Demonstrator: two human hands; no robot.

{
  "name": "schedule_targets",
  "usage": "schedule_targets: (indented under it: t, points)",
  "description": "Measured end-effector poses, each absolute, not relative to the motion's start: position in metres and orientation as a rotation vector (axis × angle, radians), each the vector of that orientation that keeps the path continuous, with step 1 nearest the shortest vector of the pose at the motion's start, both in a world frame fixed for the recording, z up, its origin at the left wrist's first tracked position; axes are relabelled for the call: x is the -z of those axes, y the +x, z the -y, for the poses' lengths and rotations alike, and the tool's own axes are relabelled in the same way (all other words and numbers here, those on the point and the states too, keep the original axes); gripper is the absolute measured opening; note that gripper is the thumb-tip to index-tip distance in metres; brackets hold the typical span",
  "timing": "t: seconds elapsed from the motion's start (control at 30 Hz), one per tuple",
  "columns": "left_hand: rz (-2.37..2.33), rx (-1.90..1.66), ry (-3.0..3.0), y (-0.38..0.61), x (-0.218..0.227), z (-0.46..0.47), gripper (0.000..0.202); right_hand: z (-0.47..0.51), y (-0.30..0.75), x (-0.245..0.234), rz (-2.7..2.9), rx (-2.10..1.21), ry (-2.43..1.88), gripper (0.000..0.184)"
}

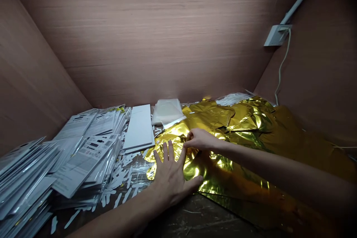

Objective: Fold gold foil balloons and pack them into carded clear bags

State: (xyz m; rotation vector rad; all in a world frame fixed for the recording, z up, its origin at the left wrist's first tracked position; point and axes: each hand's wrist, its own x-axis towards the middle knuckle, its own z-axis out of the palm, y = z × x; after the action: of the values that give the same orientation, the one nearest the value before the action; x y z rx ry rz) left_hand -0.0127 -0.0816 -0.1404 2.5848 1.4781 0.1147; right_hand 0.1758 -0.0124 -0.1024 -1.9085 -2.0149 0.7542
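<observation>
A shiny gold foil balloon [192,171], flat and wrinkled with rounded edges, lies on the table under both hands. My left hand [171,178] rests on it palm down, fingers spread and thumb stretched to the right. Just beyond its index fingertip, my right hand [199,139] is closed in a pinch at the foil. The exact bit between the right thumb and finger is hidden. More flat gold foil pieces [251,115] overlap in a pile behind and to the right.
Stacks of clear-bagged printed cards [83,152] fill the left side. Loose white paper strips [118,178] are scattered beside them. White card [139,126] and translucent bags [167,111] lie at the back. A wall socket [277,35] has a cable hanging down at right.
</observation>
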Motion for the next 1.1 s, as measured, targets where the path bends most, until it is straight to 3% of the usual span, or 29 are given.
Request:
schedule_targets:
  t: [0.1, 0.27, 0.5, 0.63, 1.1]
  points:
    - [-1.496, -0.121, 2.574, -0.012, 0.141, 0.083, 0.112, 0.009, 0.17, 0.098, 2.02, -0.735, -1.93, 0.025]
    - [-1.525, -0.148, 2.582, -0.013, 0.144, 0.083, 0.114, -0.001, 0.164, 0.093, 2.075, -0.656, -2.008, 0.05]
    - [-1.493, -0.241, 2.622, -0.013, 0.148, 0.082, 0.117, -0.014, 0.152, 0.078, 2.064, -0.756, -2.144, 0.02]
    - [-1.52, -0.225, 2.613, -0.015, 0.149, 0.082, 0.121, 0.0, 0.146, 0.077, 1.961, -0.751, -2.085, 0.014]
    - [-1.488, -0.322, 2.67, -0.024, 0.157, 0.082, 0.134, 0.059, 0.115, 0.129, 2.185, -0.054, -1.795, 0.029]
